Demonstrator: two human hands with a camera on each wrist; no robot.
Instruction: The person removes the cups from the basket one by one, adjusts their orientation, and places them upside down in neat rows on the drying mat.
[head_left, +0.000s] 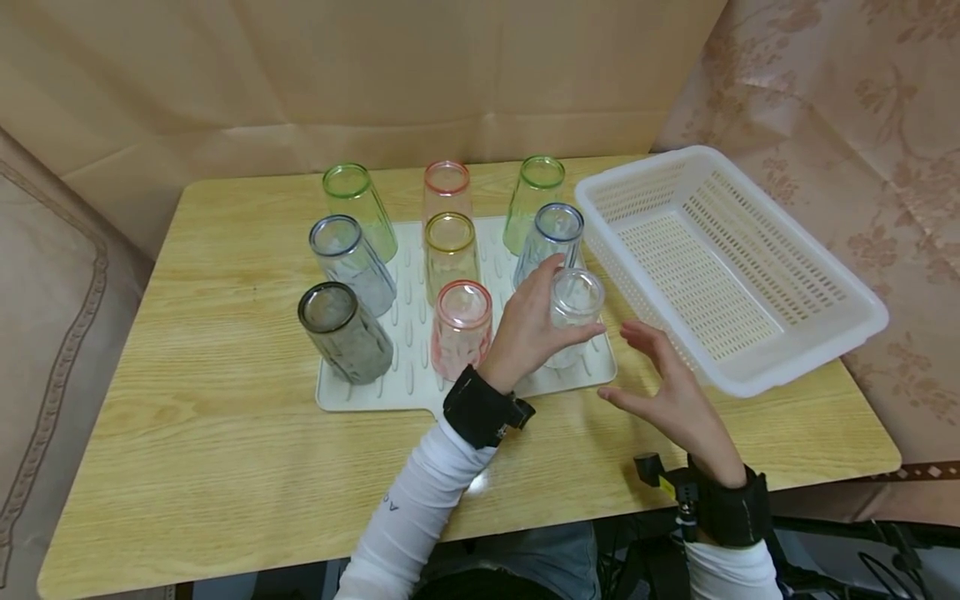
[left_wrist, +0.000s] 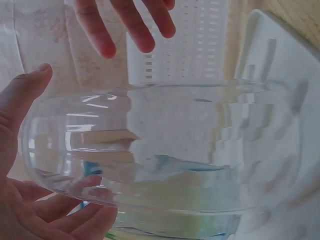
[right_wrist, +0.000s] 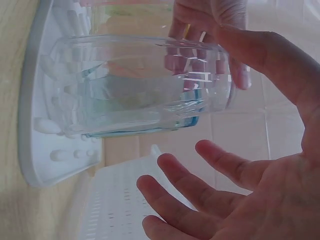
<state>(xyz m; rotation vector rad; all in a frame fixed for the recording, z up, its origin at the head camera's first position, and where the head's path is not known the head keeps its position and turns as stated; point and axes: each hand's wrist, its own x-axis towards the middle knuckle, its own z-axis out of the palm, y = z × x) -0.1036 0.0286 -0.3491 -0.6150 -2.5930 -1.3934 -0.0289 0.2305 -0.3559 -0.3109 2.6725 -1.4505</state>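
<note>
A clear glass [head_left: 576, 302] stands upside down at the front right corner of a white ridged draining tray [head_left: 408, 390]. My left hand [head_left: 534, 327] is spread round its upper part, thumb in front and fingers behind. In the left wrist view the thumb [left_wrist: 30, 90] stands off the glass wall; whether the fingers touch it I cannot tell. To the right of the glass my right hand [head_left: 675, 400] is held with fingers and thumb apart, holding nothing. Right behind the clear glass is a blue glass [head_left: 555, 237], and a pink glass [head_left: 461, 329] is left of my left hand.
More upturned glasses fill the tray: a grey one [head_left: 347, 333], a blue one [head_left: 352, 262], a yellow one [head_left: 452, 254], a pink one [head_left: 447, 190] and green ones at the back. A white perforated plastic basket [head_left: 795, 271] stands on the wooden table [head_left: 210, 350] at the right.
</note>
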